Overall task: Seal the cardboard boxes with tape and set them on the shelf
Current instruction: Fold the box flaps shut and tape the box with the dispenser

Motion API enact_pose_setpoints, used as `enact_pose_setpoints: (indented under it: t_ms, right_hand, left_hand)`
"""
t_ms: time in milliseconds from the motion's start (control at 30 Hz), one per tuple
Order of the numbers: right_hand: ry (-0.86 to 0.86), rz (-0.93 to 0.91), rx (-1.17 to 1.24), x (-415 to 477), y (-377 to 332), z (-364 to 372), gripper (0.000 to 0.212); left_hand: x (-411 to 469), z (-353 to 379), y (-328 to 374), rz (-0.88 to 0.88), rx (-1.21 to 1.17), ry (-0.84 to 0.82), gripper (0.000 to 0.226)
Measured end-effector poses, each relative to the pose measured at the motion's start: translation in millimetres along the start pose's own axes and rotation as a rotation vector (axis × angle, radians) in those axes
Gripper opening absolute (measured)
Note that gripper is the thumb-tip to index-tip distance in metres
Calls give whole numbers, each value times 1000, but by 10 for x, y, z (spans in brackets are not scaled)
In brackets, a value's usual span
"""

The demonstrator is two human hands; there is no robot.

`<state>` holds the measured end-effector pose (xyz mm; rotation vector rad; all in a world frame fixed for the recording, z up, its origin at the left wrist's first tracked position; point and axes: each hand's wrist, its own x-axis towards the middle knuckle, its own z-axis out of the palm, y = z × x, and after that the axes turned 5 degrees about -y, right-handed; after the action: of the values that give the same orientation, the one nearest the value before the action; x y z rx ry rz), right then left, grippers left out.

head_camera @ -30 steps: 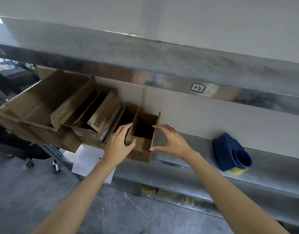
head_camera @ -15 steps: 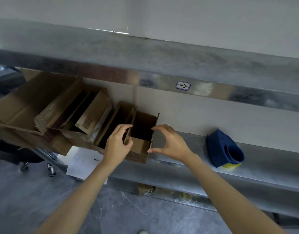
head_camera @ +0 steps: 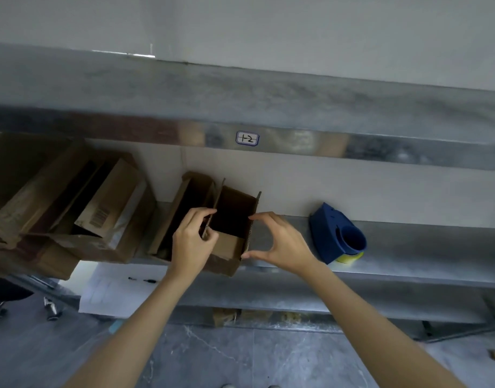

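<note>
Head: left hand (head_camera: pixel 191 242) still on box (head_camera: pixel 230 249)

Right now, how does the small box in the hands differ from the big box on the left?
The small box is far smaller than the big box. The small box looks empty; the big box holds other cartons. The left hand and right hand hold the small box; nothing touches the big box. Both are open, untaped brown cardboard on the same shelf.
</note>
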<state>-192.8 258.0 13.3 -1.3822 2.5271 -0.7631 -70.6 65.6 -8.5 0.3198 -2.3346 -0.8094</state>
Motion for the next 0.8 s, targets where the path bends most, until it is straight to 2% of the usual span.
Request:
enact_pose_setpoints:
  t_ms: [367, 467, 567, 667, 800]
  right_hand:
    - [-77, -67, 36, 188, -271, 135, 84]
    - [-88, -57, 18, 174, -226, 112, 83]
    - [-115, -22, 13, 141, -172, 59, 84]
    - [-142, 4, -1, 121, -148, 21, 84]
    - [-166, 26, -25, 123, -147, 10, 84]
  left_hand:
    - [-173, -255, -187, -51, 36, 74, 40]
    - [-222, -239, -110, -85, 47, 8, 50]
    - [-264, -213, -92, -187, -47, -80, 64]
    - [-289, -246, -140, -283, -143, -89, 53]
    - [-271, -322, -197, -326, -141, -153, 48]
